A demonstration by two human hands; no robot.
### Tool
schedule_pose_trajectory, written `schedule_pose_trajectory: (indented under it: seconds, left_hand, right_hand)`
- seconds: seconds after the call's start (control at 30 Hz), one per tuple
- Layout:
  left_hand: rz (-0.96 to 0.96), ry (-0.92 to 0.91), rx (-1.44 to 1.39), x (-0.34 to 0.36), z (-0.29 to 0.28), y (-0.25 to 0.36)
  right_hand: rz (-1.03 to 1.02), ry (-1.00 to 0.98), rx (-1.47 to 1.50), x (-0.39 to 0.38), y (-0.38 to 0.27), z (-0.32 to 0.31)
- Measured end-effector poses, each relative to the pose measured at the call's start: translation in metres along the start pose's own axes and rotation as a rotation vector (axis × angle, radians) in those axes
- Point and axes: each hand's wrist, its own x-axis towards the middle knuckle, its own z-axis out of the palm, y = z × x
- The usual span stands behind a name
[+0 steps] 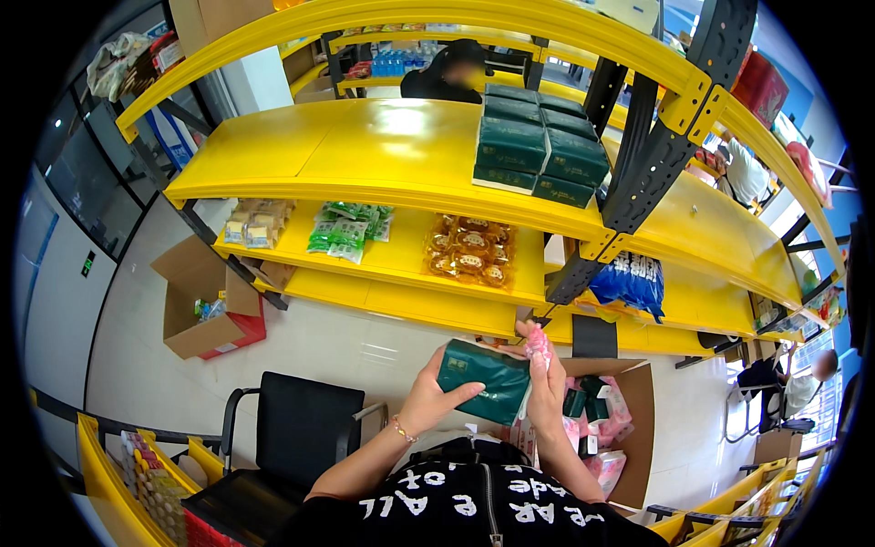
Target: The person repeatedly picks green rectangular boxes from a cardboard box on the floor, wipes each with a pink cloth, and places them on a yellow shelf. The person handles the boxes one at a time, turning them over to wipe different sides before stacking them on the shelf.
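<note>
Gripping a green packet (481, 376), in the head view, the left hand (427, 398) pinches it with the thumb across the front, the other fingers mostly hidden behind. The right hand (547, 392) has its fingers curled around a crumpled pink wrapper (540, 343) at the packet's right edge; whether they also press the packet is unclear. The packet is in mid-air before the yellow shelf (365, 150), near the open carton (643, 438). Should the thumb slip on the smooth film, it could drop; squeezing too hard might crease it, and a tug on the wrapper could twist it loose.
</note>
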Motion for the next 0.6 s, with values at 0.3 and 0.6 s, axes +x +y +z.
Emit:
schedule_pose_trajectory:
  seconds: [0.3,0.6]
  left_hand:
    - [0.071,0.368,-0.158,0.006,0.0,0.006]
    - [-0.202,0.438,-0.484,-0.009,0.016,-0.018]
  right_hand:
    - [0.107,0.061,0.096,-0.018,0.019,0.015]
    - [-0.062,-0.51,-0.301,-0.004,-0.004,-0.004]
